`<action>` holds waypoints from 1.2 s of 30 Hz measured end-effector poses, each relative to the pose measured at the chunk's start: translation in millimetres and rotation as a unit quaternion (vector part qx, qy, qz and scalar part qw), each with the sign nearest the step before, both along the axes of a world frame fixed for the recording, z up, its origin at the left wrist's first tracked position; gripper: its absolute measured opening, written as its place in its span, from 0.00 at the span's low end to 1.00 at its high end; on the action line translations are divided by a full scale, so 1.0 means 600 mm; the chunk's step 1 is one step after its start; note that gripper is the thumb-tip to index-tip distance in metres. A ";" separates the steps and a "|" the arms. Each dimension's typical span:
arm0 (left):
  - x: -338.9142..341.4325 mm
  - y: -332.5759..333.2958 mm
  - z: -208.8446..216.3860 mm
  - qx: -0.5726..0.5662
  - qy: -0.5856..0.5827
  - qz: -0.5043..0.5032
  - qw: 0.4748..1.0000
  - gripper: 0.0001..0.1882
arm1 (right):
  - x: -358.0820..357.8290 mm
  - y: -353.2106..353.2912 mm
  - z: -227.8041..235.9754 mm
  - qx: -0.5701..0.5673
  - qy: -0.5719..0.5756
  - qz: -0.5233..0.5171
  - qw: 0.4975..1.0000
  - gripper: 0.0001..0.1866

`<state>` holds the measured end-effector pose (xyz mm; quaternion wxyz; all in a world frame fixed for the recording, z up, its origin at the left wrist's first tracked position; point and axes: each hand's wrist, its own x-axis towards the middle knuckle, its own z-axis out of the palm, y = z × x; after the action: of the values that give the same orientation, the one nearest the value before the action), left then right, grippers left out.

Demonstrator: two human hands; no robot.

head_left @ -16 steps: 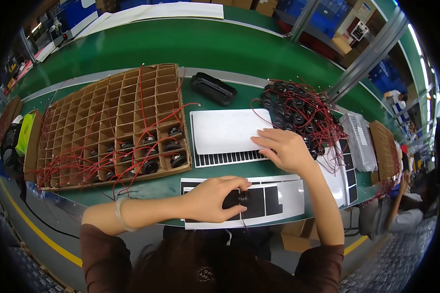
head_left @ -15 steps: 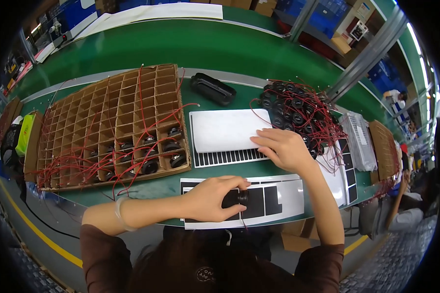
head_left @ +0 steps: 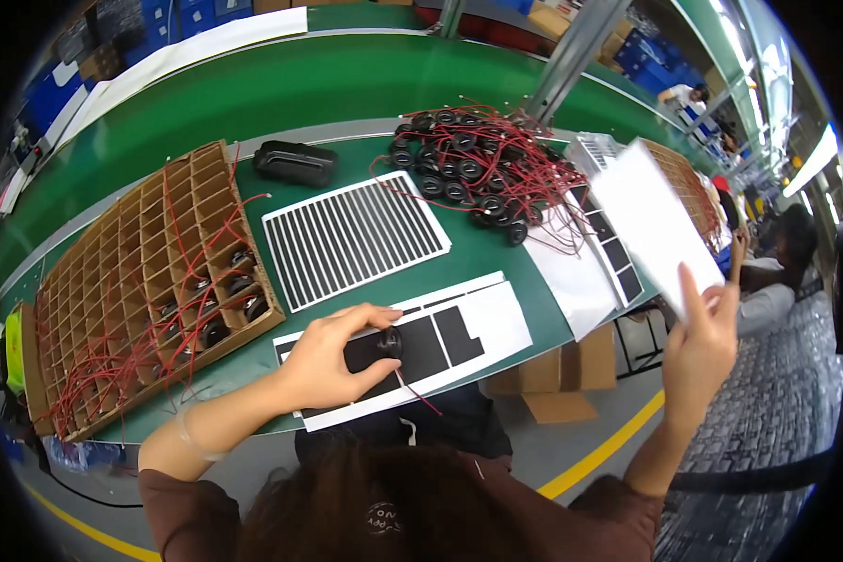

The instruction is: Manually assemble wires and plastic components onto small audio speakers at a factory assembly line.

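Observation:
My left hand grips a small black speaker between thumb and fingers, and its red wire trails toward me. It is just above white-backed sheets of black stickers at the table's near edge. At the far right, my right hand pinches the lower end of a white sheet, raised off the table and tilted. A sheet of narrow black strips lies uncovered in the middle. Behind it to the right is a tangled pile of similar black speakers with red wires.
A divided cardboard box on the left holds several speakers in its cells, red wires draped over them. A black case lies near the back rail. More white sheets lie at the right. A metal post rises behind; a person sits at far right.
My right hand has lifted the white sheet off the striped sheet and carried it right. The left hand still holds the speaker over the sticker sheets. The view has turned right.

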<state>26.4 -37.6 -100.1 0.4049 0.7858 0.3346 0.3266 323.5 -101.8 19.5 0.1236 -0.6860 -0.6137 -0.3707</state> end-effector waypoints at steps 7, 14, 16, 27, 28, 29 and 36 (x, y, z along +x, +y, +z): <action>0.009 0.001 0.008 -0.006 0.016 -0.003 1.000 0.15 | 0.045 -0.114 -0.113 -0.163 0.123 -0.117 0.972 0.19; 0.008 0.002 0.006 -0.030 -0.009 0.003 1.000 0.15 | 0.030 -0.025 -0.180 -0.142 0.140 -0.087 0.976 0.15; 0.007 0.002 0.007 -0.028 -0.008 0.004 1.000 0.15 | 0.028 0.006 -0.178 -0.151 0.140 -0.097 0.974 0.15; 0.001 0.008 0.008 0.040 -0.001 0.024 0.999 0.15 | 0.035 0.079 -0.205 -0.173 0.168 -0.017 0.970 0.14; -0.002 0.008 0.006 0.068 0.006 0.036 0.997 0.15 | 0.035 0.077 -0.201 -0.176 0.165 -0.008 0.970 0.14; -0.004 0.011 0.006 0.075 0.009 0.037 0.996 0.16 | 0.033 0.073 -0.190 -0.198 0.186 -0.008 0.962 0.16; -0.002 0.029 0.002 0.088 0.060 0.064 0.992 0.16 | -0.059 0.124 -0.101 -0.189 0.321 0.191 0.908 0.20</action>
<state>25.5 -20.1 -99.0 0.2913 0.8136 0.3777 0.3325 288.0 -27.6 -40.8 0.2508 -0.6479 -0.7189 0.0230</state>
